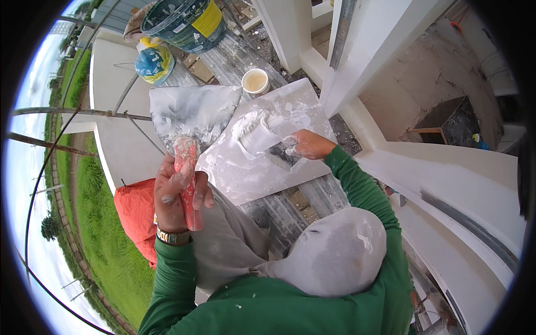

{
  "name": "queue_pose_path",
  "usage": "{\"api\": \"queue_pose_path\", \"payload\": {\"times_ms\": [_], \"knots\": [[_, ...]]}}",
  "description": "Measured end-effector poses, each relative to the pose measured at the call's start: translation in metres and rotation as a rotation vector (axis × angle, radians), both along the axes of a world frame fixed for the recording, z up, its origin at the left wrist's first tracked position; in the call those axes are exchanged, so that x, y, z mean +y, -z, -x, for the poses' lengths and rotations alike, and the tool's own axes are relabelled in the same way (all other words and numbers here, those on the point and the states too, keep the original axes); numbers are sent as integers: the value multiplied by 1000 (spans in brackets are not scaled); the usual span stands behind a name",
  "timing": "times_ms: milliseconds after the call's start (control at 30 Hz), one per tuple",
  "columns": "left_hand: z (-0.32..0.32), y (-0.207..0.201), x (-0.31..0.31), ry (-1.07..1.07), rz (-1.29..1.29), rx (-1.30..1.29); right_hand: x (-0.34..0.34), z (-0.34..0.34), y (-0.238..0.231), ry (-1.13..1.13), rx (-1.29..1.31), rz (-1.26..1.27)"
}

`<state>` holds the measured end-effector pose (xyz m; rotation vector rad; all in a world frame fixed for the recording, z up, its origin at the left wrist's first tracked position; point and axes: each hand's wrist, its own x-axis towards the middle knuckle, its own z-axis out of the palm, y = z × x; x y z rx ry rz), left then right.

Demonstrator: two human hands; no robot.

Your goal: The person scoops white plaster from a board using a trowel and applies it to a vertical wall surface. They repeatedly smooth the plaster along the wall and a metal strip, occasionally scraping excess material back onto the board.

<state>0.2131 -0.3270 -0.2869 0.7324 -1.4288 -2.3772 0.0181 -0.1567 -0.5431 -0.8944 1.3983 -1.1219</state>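
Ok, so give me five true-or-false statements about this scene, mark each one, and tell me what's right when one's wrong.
1. The left hand holds a red handle. True.
2. The wristwatch is on the right wrist. False: it is on the left wrist.
3. The large bucket has a yellow patch on its side. True.
4. The right hand is inside the small white tub. False: it is over the pale board, apart from the tub.
5. White paste lies on the pale board. True.
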Motion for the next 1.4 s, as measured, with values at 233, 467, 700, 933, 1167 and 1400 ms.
{"api": "queue_pose_path", "payload": {"times_ms": [233, 467, 700, 933, 1167, 1400], "knots": [[57, 24, 23, 396, -185, -93, 138, -5, -43, 829, -914, 606], [111, 36, 89, 1001, -408, -317, 231, -66, -168, 1263, -66, 947], [132, 12, 180, 1389, -664, -335, 302, -124, -268, 813, 1005, 455], [118, 6, 226, 1637, -562, -384, 344, -214, -299, 920, 1075, 43], [100, -18, 246, 1758, -561, -342, 360, -255, -333, 990, 923, -26], [82, -71, 245, 1679, -829, -209, 371, -268, -347, 1307, 1051, -303]]}}
